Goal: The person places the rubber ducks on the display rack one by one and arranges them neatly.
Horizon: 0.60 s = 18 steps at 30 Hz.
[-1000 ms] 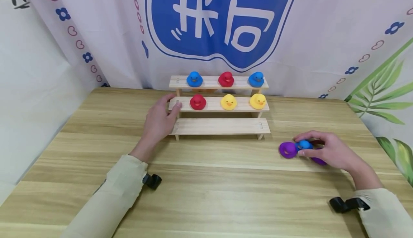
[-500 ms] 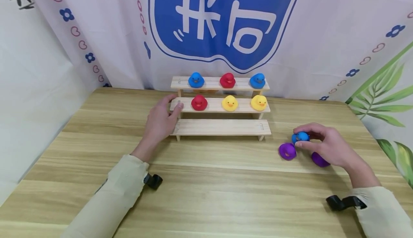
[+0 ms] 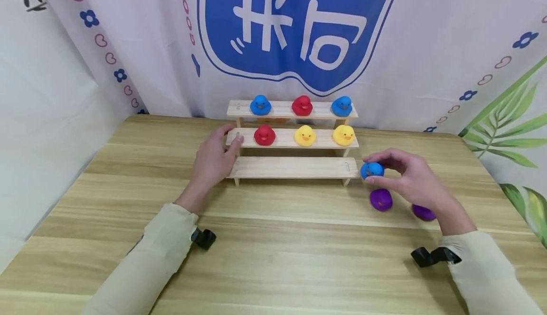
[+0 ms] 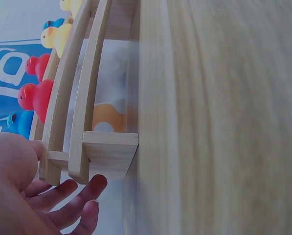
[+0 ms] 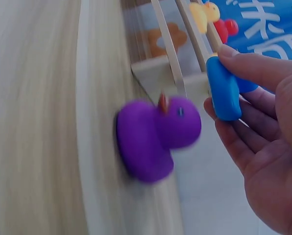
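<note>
My right hand pinches a blue rubber duck between thumb and fingers, just off the right end of the stand's bottom step. In the right wrist view the duck is held above table level. My left hand grips the left end of the three-step wooden stand, thumb on top of the middle step and the other fingers below it in the left wrist view. Close under my right hand sits a purple rubber duck; a second purple duck is partly hidden by that hand.
On the top step are two blue ducks, one at the left, and a red duck between them. The middle step bears a red duck and two yellow ducks, one central. A printed cloth hangs behind the table.
My right hand has lifted the blue duck from between the purple ducks and carried it left and away from me, towards the bottom step. My left hand stays on the stand.
</note>
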Each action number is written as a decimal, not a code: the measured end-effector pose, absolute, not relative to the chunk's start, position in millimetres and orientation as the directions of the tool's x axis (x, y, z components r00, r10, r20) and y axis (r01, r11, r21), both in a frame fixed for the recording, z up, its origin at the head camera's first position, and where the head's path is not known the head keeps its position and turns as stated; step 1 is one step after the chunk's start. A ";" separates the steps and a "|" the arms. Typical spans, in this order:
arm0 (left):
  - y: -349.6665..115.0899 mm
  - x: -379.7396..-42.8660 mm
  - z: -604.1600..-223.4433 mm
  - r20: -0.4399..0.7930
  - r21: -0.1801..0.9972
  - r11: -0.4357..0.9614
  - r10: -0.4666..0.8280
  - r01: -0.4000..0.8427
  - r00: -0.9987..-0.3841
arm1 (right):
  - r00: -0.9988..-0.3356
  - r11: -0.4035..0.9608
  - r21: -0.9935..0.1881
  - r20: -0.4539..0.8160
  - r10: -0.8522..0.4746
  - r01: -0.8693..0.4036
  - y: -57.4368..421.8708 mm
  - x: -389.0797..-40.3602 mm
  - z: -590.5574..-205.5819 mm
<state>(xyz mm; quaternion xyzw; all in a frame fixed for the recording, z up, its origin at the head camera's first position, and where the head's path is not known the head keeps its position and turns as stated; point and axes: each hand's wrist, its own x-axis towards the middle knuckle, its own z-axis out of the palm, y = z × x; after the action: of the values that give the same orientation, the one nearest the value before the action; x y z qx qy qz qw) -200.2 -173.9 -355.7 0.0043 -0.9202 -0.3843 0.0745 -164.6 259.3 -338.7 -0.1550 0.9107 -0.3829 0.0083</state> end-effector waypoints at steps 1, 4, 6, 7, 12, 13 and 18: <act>-173.9 -200.2 -355.8 0.132 0.708 0.704 -0.065 0.048 -0.989 | -0.947 0.642 -0.711 0.112 -0.300 -0.288 254.8 -165.8 -338.5; -173.9 -200.5 -356.2 0.128 0.709 0.704 -0.066 0.045 -0.990 | -0.937 0.606 -0.733 0.126 -0.326 -0.310 241.8 -169.5 -337.8; -173.8 -200.6 -356.3 0.124 0.713 0.700 -0.067 0.042 -0.990 | -0.928 0.585 -0.743 0.132 -0.348 -0.325 233.6 -172.3 -337.8; -173.8 -200.7 -356.4 0.122 0.713 0.700 -0.068 0.040 -0.990 | -0.922 0.577 -0.743 0.138 -0.363 -0.339 230.0 -173.7 -338.2; -174.1 -200.9 -356.4 0.116 0.714 0.699 -0.069 0.035 -0.991 | -0.884 0.541 -0.734 0.176 -0.433 -0.411 212.4 -178.9 -341.2; -174.1 -201.0 -356.3 0.116 0.712 0.701 -0.068 0.036 -0.991 | -0.876 0.533 -0.732 0.186 -0.445 -0.425 208.8 -179.4 -341.5; -174.0 -201.5 -356.1 0.122 0.710 0.702 -0.062 0.044 -0.991 | -0.841 0.475 -0.747 0.206 -0.501 -0.466 189.8 -181.8 -343.1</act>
<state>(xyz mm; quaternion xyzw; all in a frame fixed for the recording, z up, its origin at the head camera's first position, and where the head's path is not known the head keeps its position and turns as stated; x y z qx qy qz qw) -201.5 -174.0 -356.1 0.0051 -0.9201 -0.3857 0.0686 -181.8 189.8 -343.1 -0.2813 0.8586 -0.4280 0.0205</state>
